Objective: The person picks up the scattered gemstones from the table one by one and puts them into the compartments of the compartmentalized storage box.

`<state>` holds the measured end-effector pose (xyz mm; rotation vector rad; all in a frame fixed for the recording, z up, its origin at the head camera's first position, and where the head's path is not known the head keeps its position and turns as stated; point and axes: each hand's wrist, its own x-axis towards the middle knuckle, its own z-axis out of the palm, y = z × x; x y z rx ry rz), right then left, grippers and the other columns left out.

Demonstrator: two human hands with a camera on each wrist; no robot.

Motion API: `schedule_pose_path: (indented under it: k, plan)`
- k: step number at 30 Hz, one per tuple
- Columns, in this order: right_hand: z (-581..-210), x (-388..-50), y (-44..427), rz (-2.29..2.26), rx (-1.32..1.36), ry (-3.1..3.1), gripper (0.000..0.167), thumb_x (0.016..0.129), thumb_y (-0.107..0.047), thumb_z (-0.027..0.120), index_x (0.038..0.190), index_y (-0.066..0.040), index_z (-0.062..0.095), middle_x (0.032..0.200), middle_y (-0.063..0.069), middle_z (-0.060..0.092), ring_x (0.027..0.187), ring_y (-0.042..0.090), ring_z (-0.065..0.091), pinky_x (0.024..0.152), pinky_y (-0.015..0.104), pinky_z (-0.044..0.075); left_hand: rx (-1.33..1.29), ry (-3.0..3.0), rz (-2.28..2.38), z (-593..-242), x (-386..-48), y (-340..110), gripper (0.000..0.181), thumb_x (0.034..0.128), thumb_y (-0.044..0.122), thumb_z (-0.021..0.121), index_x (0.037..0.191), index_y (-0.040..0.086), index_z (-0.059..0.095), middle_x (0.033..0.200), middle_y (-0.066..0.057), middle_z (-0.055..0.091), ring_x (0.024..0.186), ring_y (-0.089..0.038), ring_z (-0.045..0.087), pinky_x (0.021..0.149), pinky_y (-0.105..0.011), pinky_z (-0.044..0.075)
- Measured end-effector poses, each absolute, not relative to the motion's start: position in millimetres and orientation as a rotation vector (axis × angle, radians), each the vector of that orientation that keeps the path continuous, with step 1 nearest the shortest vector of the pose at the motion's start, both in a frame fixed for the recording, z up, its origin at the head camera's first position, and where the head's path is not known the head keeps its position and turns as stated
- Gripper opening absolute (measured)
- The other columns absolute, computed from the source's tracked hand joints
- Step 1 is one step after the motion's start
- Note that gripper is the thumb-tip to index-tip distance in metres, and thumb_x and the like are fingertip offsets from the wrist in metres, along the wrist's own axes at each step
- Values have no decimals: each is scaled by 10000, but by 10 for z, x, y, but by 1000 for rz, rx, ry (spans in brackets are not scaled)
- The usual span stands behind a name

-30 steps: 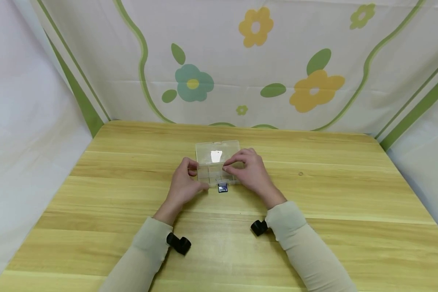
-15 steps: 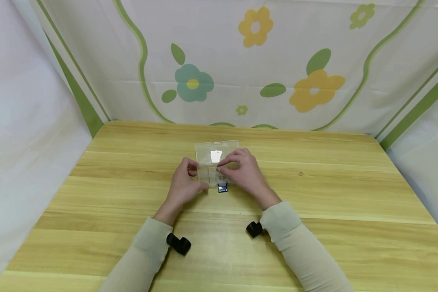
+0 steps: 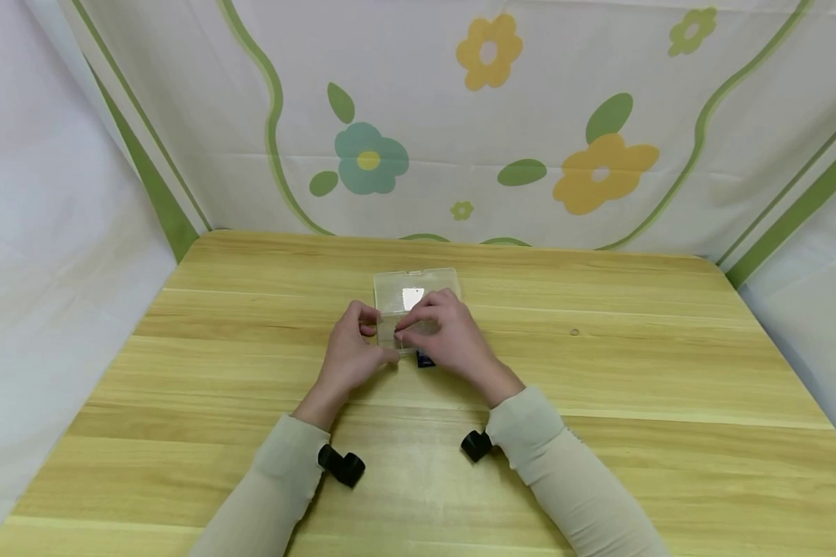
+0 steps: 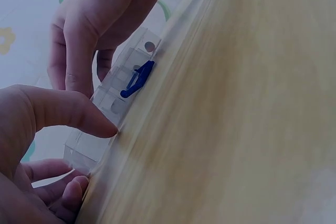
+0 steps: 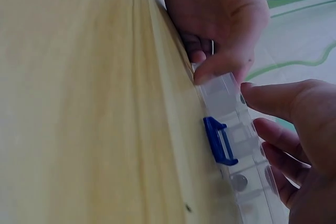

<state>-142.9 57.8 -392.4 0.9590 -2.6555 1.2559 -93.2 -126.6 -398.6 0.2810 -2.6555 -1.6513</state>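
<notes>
A clear plastic compartment box (image 3: 385, 336) lies on the table with its lid (image 3: 393, 290) raised at the back. Its blue latch (image 4: 138, 79) hangs open at the front. My left hand (image 3: 351, 352) holds the box's left end, thumb at the front wall and fingers behind. Over the left compartments, my right hand (image 3: 453, 336) pinches a small dark piece that its fingertips mostly hide. Round grey discs show in the compartments, among them one disc (image 5: 239, 182) right of the latch. Another disc (image 4: 149, 46) sits near the box's right end.
A tiny ring-like piece (image 3: 574, 332) lies on the wooden table (image 3: 669, 371) to the right of the box. A flower-printed curtain (image 3: 418, 116) hangs behind the table's back edge. Black wrist cameras, including the left one (image 3: 341, 466), protrude from both cuffs.
My right hand has moved left across the box, from its right compartments to the left ones, and now partly covers the latch. The left hand and the box stay in place.
</notes>
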Motion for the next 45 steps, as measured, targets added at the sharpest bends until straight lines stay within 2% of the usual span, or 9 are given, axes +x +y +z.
schedule_pose_path:
  k: [7, 22, 45]
  plan:
    - [-3932, -1410, 553, 1225, 1019, -2615, 54, 887, -163, 881, 935, -186, 871, 1021, -13, 747, 1006, 195, 582, 879, 366, 496, 269, -2654, -1639, -3988, -934, -1267, 660, 745, 15, 886, 1323, 67, 572, 1359, -123, 639, 1196, -323, 583, 972, -473, 513]
    - [-3959, -1429, 555, 1232, 1018, -2614, 44, 880, -178, 888, 919, -178, 866, 999, -23, 764, 983, 187, 580, 860, 353, 488, 246, -2664, -1633, -3985, -930, -1276, 674, 744, 24, 886, 1335, 59, 563, 1371, -145, 633, 1203, -336, 576, 981, -491, 508]
    - [-3948, -1436, 554, 1237, 977, -2646, 74, 854, -202, 916, 905, -194, 864, 989, -53, 785, 1013, 188, 599, 914, 378, 501, 249, -2665, -1635, -3990, -929, -1285, 681, 742, 41, 901, 1334, 60, 564, 1353, -154, 629, 1204, -340, 579, 981, -497, 512]
